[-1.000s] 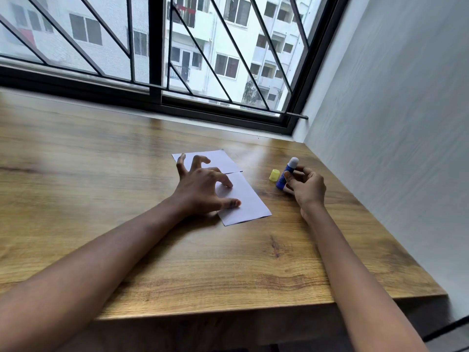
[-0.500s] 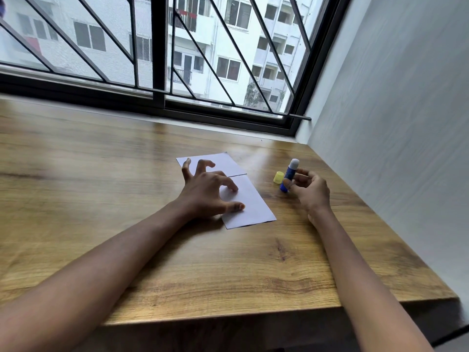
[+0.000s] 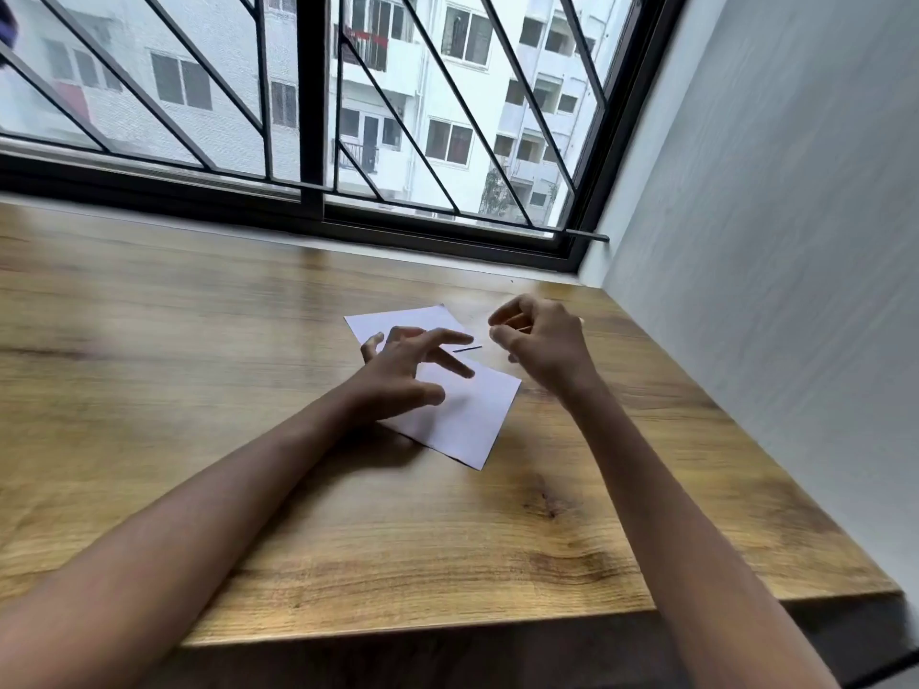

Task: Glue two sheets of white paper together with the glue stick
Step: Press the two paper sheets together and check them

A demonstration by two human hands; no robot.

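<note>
White paper (image 3: pixel 462 420) under spread left fingers (image 3: pixel 447 336); right fingers (image 3: pixel 507 310) curled beside it, contents unclear.

Bench (image 3: pixel 199 390): brown wood-grain top, rectangular, with dark knots and streaks in the grain. The far edge runs along the black window frame (image 3: pixel 422 231) and the right edge along the grey wall (image 3: pixel 771 315). The near edge and near right corner are in view.

Lying directly on it, right of centre and toward the far side:
- One flat white paper sheet, the farther one (image 3: pixel 398 318).
- A second white paper sheet, the nearer one (image 3: pixel 467 420), lying flat and turned at an angle to the bench edge.

A short dark shadow line marks where the two meet. Whether they overlap or only abut cannot be determined.
</note>
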